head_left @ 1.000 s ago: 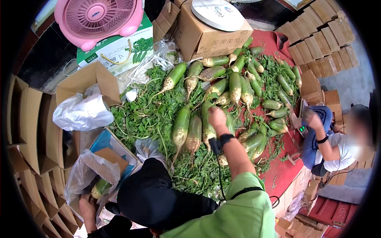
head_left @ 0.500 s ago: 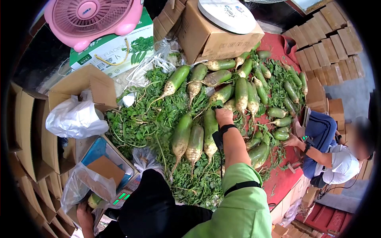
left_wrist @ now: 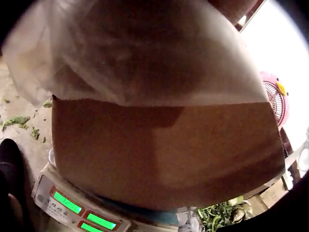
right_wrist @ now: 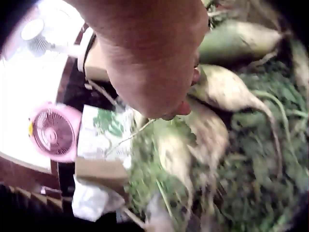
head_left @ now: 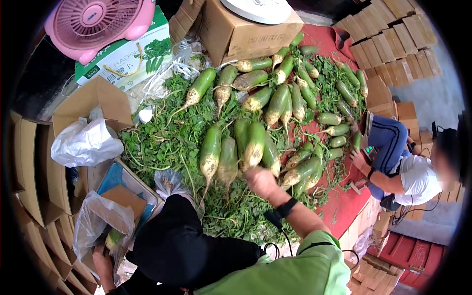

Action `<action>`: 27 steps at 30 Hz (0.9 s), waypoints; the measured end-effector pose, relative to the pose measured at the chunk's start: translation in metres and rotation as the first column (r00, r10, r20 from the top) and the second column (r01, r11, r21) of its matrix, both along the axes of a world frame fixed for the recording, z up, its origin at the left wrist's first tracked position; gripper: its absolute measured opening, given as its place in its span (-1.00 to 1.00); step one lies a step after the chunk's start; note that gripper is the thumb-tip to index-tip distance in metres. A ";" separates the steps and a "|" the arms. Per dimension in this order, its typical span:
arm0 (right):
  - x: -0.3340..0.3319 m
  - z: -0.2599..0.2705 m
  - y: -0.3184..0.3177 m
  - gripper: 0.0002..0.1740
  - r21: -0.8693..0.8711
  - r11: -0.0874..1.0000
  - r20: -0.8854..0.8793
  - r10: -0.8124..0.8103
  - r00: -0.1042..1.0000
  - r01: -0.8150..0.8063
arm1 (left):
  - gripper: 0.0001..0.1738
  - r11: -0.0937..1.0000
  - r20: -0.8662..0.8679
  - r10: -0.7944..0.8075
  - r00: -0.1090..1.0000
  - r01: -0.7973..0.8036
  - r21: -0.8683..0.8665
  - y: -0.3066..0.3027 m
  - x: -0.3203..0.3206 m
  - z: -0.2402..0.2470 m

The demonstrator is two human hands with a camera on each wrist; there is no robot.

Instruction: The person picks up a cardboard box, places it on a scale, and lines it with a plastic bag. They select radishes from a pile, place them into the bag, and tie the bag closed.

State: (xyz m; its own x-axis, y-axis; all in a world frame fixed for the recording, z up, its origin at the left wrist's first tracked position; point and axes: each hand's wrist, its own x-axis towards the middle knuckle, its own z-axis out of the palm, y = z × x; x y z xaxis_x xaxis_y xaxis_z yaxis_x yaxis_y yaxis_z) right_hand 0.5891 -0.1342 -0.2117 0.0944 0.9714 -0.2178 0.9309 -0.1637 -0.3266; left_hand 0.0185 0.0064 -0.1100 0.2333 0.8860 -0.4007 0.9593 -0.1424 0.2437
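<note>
In the head view my right hand (head_left: 263,183) has its fingers at the pale root end of a green radish (head_left: 254,142), gripping it above several other large radishes. From the right wrist, the hand (right_wrist: 159,63) shows curled fingers, with the radish (right_wrist: 224,89) just beyond them. My left hand (head_left: 102,260) is low at the left, beside a box lined with a clear plastic bag (head_left: 91,228). A radish (head_left: 114,238) lies inside that bag. The left fingers are mostly hidden, and I cannot tell whether they hold anything.
Cut leaves (head_left: 167,132) and more radishes cover the red mat (head_left: 344,206). Under the bagged box stands a scale (left_wrist: 91,212) with lit green displays. A pink fan (head_left: 93,19) and cartons stand behind. At the right sits another person (head_left: 413,182).
My right hand has come back toward me, from the radishes' leaf ends to a root end. The left hand stays by the bag. The other person's hand has lowered toward the radishes.
</note>
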 end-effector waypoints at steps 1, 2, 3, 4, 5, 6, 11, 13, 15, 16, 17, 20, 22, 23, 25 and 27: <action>-0.021 -0.011 -0.010 -0.82 -0.246 0.969 -0.023 0.008 1.000 -0.013 | -0.66 1.000 -0.009 0.007 1.000 -0.007 0.004 0.000 -0.007 -0.006; -0.037 -0.025 -0.022 -0.84 -0.476 0.879 -0.051 0.014 0.999 -0.037 | -0.65 1.000 -0.019 0.017 1.000 -0.017 0.010 -0.001 -0.013 -0.007; -0.047 -0.030 -0.034 -0.84 -0.473 0.880 -0.058 0.013 0.998 -0.039 | -0.62 0.999 -0.003 -0.011 1.000 0.011 0.045 -0.001 0.001 0.003; -0.057 -0.032 -0.043 -0.85 -0.392 0.916 -0.094 0.056 0.994 -0.089 | -0.62 0.999 -0.012 -0.012 1.000 0.012 0.047 -0.001 -0.002 0.005; -0.063 -0.034 -0.053 -0.86 -0.311 0.941 -0.125 0.099 0.987 -0.133 | -0.61 0.999 -0.011 -0.016 1.000 0.016 0.049 -0.002 -0.006 0.002; -0.066 -0.037 -0.060 -0.86 -0.313 0.940 -0.131 0.096 0.987 -0.133 | -0.61 0.999 -0.009 -0.019 1.000 0.020 0.050 -0.004 -0.008 0.001; -0.062 -0.008 -0.065 -0.92 -0.231 0.968 -0.139 0.065 0.988 -0.096 | -0.63 0.996 -0.024 -0.036 0.999 0.038 0.083 -0.006 -0.008 0.003; -0.060 0.009 -0.060 -0.92 -0.022 0.998 -0.184 0.056 0.981 -0.061 | -0.62 0.998 -0.010 -0.009 1.000 0.010 0.059 -0.005 -0.006 0.006; -0.057 0.025 -0.048 -0.88 0.190 0.982 -0.229 0.042 0.973 0.002 | -0.60 0.999 0.033 0.008 0.999 -0.010 0.050 -0.007 -0.005 0.007; -0.054 0.030 -0.041 -0.89 0.277 0.960 -0.258 0.028 0.966 0.046 | -0.57 0.997 0.055 0.016 0.998 -0.020 0.072 -0.009 -0.005 0.006; -0.048 0.037 -0.030 -0.89 0.362 0.931 -0.206 0.025 0.978 0.052 | -0.56 0.997 0.082 0.003 0.997 -0.009 0.077 -0.010 -0.004 0.008; -0.006 0.027 -0.005 -0.92 0.436 0.826 -0.469 -0.131 0.873 0.358 | -0.55 0.997 0.121 0.043 0.992 -0.050 0.052 -0.013 0.009 0.027; 0.010 0.057 0.025 -0.80 0.071 0.731 -0.836 -0.328 0.440 0.679 | -0.57 0.997 0.147 -0.008 0.989 -0.003 0.074 -0.014 0.011 0.034; 0.026 0.057 0.034 -0.79 0.087 0.712 -0.842 -0.321 0.434 0.696 | -0.59 0.998 0.184 0.013 0.983 -0.024 0.054 -0.013 0.013 0.037; 0.018 0.101 0.058 -0.79 0.113 0.752 -0.832 -0.286 0.475 0.650 | -0.63 0.995 0.260 0.053 0.964 -0.072 0.063 -0.015 0.013 0.045; 0.005 0.136 0.076 -0.75 0.210 0.778 -0.819 -0.191 0.541 0.593 | -0.70 0.987 0.311 0.036 0.950 -0.083 0.140 -0.015 0.018 0.054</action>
